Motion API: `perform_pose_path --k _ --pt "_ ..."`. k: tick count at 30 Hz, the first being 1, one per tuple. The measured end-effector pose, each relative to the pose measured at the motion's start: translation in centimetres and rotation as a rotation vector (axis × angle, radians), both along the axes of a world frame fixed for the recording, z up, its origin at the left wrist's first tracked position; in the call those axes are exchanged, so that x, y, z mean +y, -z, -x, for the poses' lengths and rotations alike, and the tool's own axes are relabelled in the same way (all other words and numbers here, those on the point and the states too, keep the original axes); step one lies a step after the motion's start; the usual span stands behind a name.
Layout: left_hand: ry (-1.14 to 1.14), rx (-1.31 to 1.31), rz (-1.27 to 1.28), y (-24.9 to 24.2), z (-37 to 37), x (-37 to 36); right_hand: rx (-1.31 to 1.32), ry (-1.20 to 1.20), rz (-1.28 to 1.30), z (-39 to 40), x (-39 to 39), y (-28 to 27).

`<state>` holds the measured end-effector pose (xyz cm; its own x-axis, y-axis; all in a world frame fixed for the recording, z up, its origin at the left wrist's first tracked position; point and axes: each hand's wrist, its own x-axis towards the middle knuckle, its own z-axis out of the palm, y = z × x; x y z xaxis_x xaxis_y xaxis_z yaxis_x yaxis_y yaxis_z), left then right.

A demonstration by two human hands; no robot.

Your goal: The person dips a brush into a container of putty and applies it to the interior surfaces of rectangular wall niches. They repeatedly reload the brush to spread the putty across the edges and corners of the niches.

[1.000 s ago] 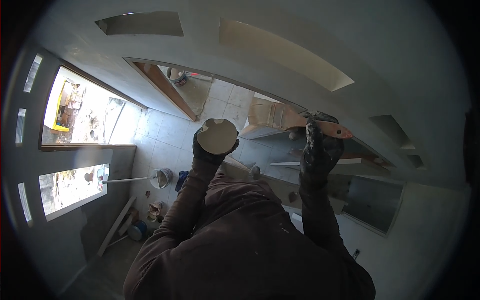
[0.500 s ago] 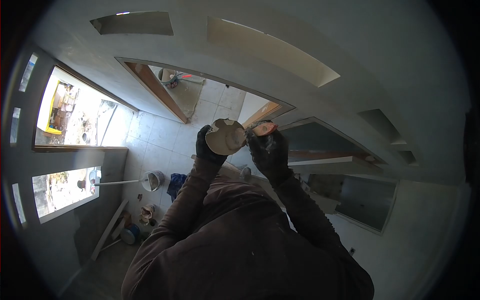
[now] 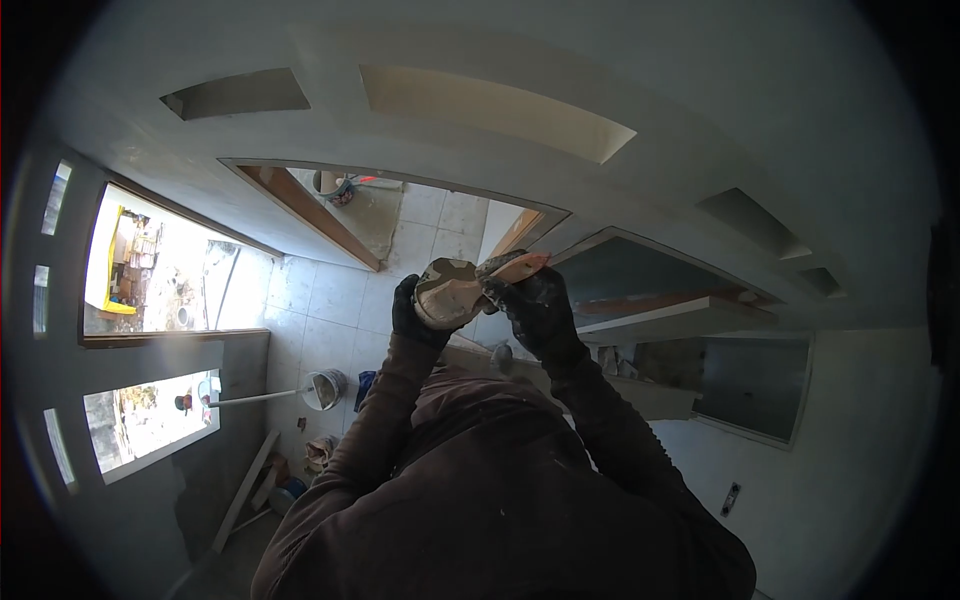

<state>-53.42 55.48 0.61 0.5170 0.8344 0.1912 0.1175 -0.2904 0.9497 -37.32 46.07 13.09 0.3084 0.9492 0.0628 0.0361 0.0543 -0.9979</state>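
Observation:
My left hand [image 3: 413, 320], in a dark glove, is wrapped round a round pale bowl [image 3: 447, 297] with grey-beige paste on its inside. The bowl is tilted. At its right rim, my gloved right hand [image 3: 537, 312] grips a small hand tool [image 3: 522, 266] with a flat, wood-coloured handle and a reddish end. Whitish smears mark this glove. The tool's working end meets the bowl's edge and is partly hidden by the fingers.
A bucket [image 3: 325, 388] with a long pole stands on the tiled floor [image 3: 337, 300] at left. Boards [image 3: 245, 492] lean near the wall. Ahead is a wood-framed doorway [image 3: 320, 222], with another bucket [image 3: 338, 190] beyond. A bright door opening [image 3: 165, 265] is at left.
The bowl has tipped, showing less of its inside. The tool in my right hand has turned and shifted slightly left. The whole view has swung a little.

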Motion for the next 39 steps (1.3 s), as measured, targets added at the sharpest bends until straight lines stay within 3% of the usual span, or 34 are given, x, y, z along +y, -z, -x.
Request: perform_pose_path --k 2,4,6,7,13,16,17,18,20,22,24,25,27,31,33,34,36,37,39 --pt "-0.009 -0.007 -0.022 -2.1 -0.7 -0.7 -0.021 0.039 0.013 -0.6 -0.6 0.3" --pt "-0.017 -0.014 -0.045 -3.8 -1.0 -0.8 0.341 0.177 0.057 -0.9 -1.0 0.6" --pt "-0.076 0.187 -0.333 -4.7 -1.3 -0.6 0.411 0.236 0.068 -1.4 -1.7 1.3" --pt "-0.063 0.187 -0.341 -5.2 -1.4 -0.7 0.477 0.289 0.086 -1.7 -2.2 1.8" --pt "-0.026 0.352 -0.429 -7.0 -1.5 -2.1 0.574 0.410 0.032 -3.9 -5.0 4.9" --pt "-0.042 0.210 -0.323 -5.8 -1.1 -3.0 0.734 0.477 -0.074 -5.6 -6.4 6.5" --pt "-0.061 -0.036 0.131 -6.0 -1.6 -3.4 0.195 0.522 -0.190 -5.7 -6.3 8.0" --pt "-0.078 -0.281 0.588 -6.1 -1.9 -3.7 0.197 0.529 -0.198 -6.6 -7.0 9.2" --pt "-0.011 -0.371 0.695 -3.5 -0.7 -2.5 0.945 0.676 -0.156 -7.8 -7.3 6.8" --pt "0.054 -0.456 0.804 -2.5 0.3 -1.7 0.813 0.809 -0.227 -7.3 -6.2 4.6" --pt "0.075 -0.365 0.718 -2.2 0.8 -1.5 0.318 0.925 -0.405 -7.2 -5.4 4.2" --pt "0.079 -0.358 0.716 -1.9 1.2 -1.4 0.323 0.932 -0.407 -7.1 -5.0 4.1" --pt "0.086 -0.415 0.800 -1.2 1.9 -1.3 -0.446 1.028 -0.324 -7.0 -3.9 3.7" --pt "0.054 -0.630 1.041 -0.9 3.1 -0.8 -0.606 1.039 -0.399 -5.9 0.1 4.9" --pt "0.053 -0.228 0.677 -2.5 3.4 -1.0 -0.664 1.011 -0.438 -5.0 2.2 5.8" --pt "0.050 -0.226 0.673 -2.3 3.9 -0.7 -0.672 0.997 -0.472 -4.4 3.4 5.9" --pt "-0.031 -0.571 1.003 -2.0 5.1 -0.2 -0.663 0.982 -0.495 -3.1 5.5 6.0" --pt "-0.040 -0.573 0.997 -2.4 5.5 0.0 -0.644 0.960 -0.500 -2.6 6.4 6.1" --pt "-0.007 0.021 0.344 -3.1 6.2 0.4 -0.643 0.899 -0.555 -1.5 8.4 6.1"
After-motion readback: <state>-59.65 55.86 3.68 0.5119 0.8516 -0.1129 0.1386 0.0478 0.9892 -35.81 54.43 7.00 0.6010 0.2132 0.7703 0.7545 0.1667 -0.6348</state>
